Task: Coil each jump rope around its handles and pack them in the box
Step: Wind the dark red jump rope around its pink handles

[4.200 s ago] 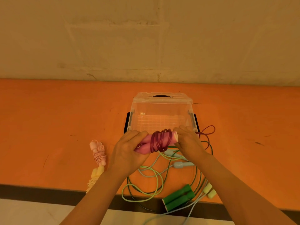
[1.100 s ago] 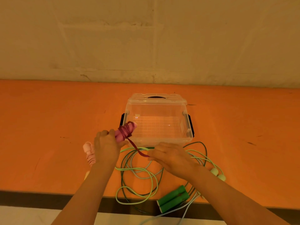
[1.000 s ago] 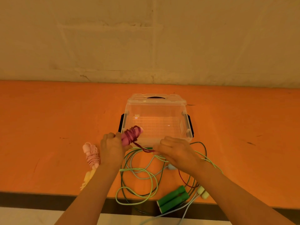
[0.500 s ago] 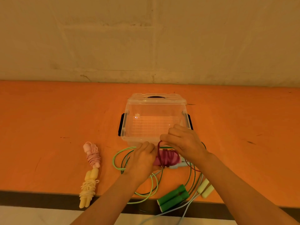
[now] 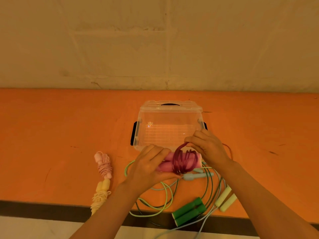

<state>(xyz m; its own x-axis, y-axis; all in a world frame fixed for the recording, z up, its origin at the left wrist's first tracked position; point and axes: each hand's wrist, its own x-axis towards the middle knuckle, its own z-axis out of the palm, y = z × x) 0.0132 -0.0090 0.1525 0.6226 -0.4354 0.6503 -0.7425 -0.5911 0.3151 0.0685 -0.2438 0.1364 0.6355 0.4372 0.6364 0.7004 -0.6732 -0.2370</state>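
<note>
Just before clear box (image 5: 170,125): left hand (image 5: 148,168) fingers clamped round pink handles (image 5: 165,163); right hand (image 5: 207,149) fingers pinching maroon rope (image 5: 183,161) loop atop coil.

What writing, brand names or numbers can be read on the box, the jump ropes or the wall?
None: no readable text anywhere.
Clear box: only moulded ridges, no label.
Jump rope handles, such as the green pair: plain, no print.
Wall: bare, only cracks and stains.

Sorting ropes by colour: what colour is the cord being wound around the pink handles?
Dark maroon cord, clearest in the head view.
</note>
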